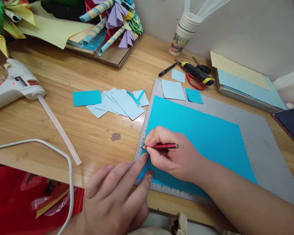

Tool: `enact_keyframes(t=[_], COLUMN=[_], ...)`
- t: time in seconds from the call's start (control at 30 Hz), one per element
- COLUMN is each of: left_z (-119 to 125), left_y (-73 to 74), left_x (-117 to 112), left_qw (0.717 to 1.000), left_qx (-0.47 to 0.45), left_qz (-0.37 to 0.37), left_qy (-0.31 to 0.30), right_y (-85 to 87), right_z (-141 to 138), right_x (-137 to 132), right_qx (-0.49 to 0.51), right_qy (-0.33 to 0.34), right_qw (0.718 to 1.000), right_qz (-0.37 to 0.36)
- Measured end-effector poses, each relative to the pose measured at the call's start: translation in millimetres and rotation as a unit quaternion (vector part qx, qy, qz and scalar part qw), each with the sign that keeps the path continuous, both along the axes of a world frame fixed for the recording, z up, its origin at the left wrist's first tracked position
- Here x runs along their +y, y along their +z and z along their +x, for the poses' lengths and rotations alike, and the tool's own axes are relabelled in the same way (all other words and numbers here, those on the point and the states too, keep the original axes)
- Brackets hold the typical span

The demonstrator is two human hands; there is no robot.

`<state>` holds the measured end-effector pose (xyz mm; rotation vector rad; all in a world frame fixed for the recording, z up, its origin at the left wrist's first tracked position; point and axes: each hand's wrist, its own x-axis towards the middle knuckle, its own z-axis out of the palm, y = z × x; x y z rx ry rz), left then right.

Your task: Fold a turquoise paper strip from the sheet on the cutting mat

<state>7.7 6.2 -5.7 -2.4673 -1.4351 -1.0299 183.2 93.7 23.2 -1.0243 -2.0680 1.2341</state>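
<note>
A large sheet of bright blue paper (205, 137) lies on a grey cutting mat (267, 147). My right hand (173, 153) pinches a short red pencil (165, 146), its tip at the sheet's left edge. Just below it, my left hand (117, 192) rests with fingers stretched out, the fingertips on the sheet's lower left corner. Above the sheet on the mat sit a pale blue square (173, 89) and a small bright blue piece (194, 96). Left of the mat, several pale blue cards (127, 102) overlap beside a bright blue card (87, 98).
A white glue gun (19, 80) with a glue stick (60, 129) lies at left, its cord (70, 176) looping forward. Pliers (196, 73), scissors (203, 67) and a black pen (167, 69) lie behind the mat. Paper cups (183, 34), stacked paper (250, 86) and paper crafts (112, 26) stand farther back.
</note>
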Motion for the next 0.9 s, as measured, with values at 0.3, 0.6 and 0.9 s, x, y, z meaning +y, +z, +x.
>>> enact_keyframes(t=[0.3,0.6,0.9], left_z=[0,0,-3], left_y=[0.1,4.7,18.6], left_x=[-1,-1,1], left_qw=[1.0,1.0,0.998], left_qx=[0.003,-0.009,-0.002], left_qz=[-0.012,-0.023,-0.065], left_qy=[0.004,-0.006,-0.019], right_y=[3.5,-0.2,32.5], right_z=[-1,-2,97], right_x=[-1,6,20], right_qx=[-0.018,0.208,0.01], right_qy=[0.0,-0.15,-0.29], right_qw=[1.0,0.957,0.947], right_qz=[-0.013,-0.133,-0.136])
